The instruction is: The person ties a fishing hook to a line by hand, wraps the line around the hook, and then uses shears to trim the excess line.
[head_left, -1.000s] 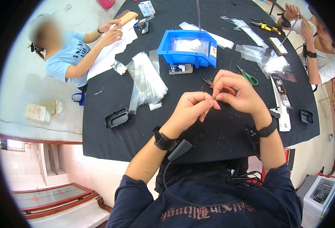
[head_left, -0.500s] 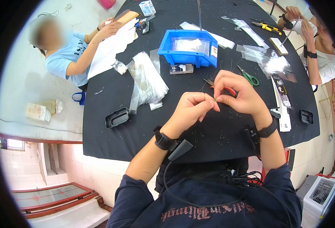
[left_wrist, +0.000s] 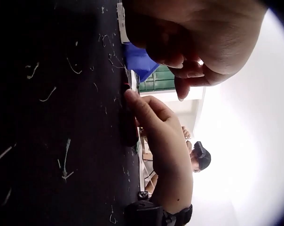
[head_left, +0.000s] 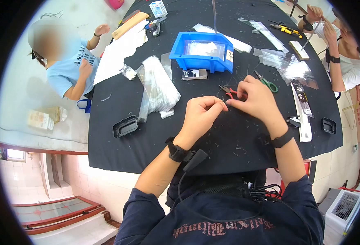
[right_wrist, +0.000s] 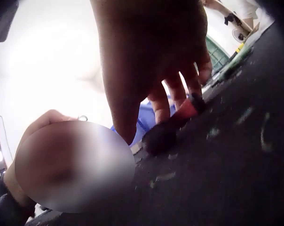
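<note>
My left hand (head_left: 202, 116) pinches a tiny thin item between thumb and forefinger; it is too small to tell what it is. In the left wrist view, that hand (left_wrist: 203, 40) fills the top. My right hand (head_left: 257, 100) is apart from it, its fingers spread over a red-handled tool (head_left: 230, 90) with narrow pointed tips lying on the black cloth. From the right wrist, the right hand's (right_wrist: 151, 61) fingers reach down at the tool's red and dark handle (right_wrist: 186, 111). Thin thread-like scraps (left_wrist: 68, 157) lie scattered on the cloth.
Beyond the hands stands a blue bin (head_left: 202, 63) with a small box (head_left: 194, 74) before it. Green-handled scissors (head_left: 270, 83) lie to the right, plastic sleeves (head_left: 159, 87) to the left. Small black trays (head_left: 125, 127) sit near the edge. Two people (head_left: 67, 65) work at the sides.
My right hand has let go of the small item shared with the left and moved over the red-handled tool. The left hand shifts slightly left. The person at left has lifted both hands off the papers.
</note>
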The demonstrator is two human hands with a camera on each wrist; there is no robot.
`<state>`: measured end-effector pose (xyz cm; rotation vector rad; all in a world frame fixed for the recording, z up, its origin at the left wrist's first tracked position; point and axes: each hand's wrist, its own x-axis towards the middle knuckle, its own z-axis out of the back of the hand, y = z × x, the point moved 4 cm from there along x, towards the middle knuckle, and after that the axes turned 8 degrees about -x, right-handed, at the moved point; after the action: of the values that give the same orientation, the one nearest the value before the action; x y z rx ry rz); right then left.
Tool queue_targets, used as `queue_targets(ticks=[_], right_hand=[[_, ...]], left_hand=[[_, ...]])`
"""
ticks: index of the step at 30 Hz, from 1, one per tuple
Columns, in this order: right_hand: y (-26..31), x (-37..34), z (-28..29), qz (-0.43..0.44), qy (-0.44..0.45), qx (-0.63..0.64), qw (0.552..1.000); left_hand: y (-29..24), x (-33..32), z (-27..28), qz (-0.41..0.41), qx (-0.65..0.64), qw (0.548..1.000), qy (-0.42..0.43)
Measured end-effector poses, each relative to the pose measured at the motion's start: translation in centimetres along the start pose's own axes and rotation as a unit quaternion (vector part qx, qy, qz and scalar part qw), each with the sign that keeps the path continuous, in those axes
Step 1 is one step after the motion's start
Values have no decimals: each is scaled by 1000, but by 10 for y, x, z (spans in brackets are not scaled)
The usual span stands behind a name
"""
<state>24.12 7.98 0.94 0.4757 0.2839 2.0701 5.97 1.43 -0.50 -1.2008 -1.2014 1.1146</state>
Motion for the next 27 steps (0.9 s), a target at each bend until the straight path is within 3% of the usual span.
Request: queue_targets(ticks=[7, 9, 10, 13, 14, 17, 19, 23, 25, 26, 27], right_hand=[[1, -2, -9, -10, -62, -28, 998], [-10, 1, -9, -92, 2, 134, 987], [-13, 3, -6, -91, 1, 134, 987], [-23, 6, 3, -198, 64, 343, 916], [-34, 9, -3, -175, 57, 393, 901], [-27, 6, 17, -216, 70, 450, 864], [-29, 2, 17, -281, 101, 514, 804], [-35, 4, 5, -267, 125, 516, 804], [-35, 9, 0, -191, 107, 440, 871], [-34, 8, -1, -191, 107, 440, 871], [-32, 7, -2, -167, 113, 392, 898]], left_hand=[[-2, 0, 0, -23, 33, 999, -15], [-3, 0, 1, -33, 39, 999, -18], [-3, 0, 1, -30, 38, 999, -18], [-3, 0, 2, -29, 38, 999, -20], [-3, 0, 3, -29, 37, 999, -21], [-5, 0, 3, -29, 33, 999, -23], [-4, 0, 3, -25, 29, 999, -21], [-4, 0, 4, -22, 21, 999, -20], [-3, 1, 4, -20, 19, 999, -20], [-3, 1, 4, -18, 18, 999, -19], [-3, 1, 4, -18, 18, 999, -20]])
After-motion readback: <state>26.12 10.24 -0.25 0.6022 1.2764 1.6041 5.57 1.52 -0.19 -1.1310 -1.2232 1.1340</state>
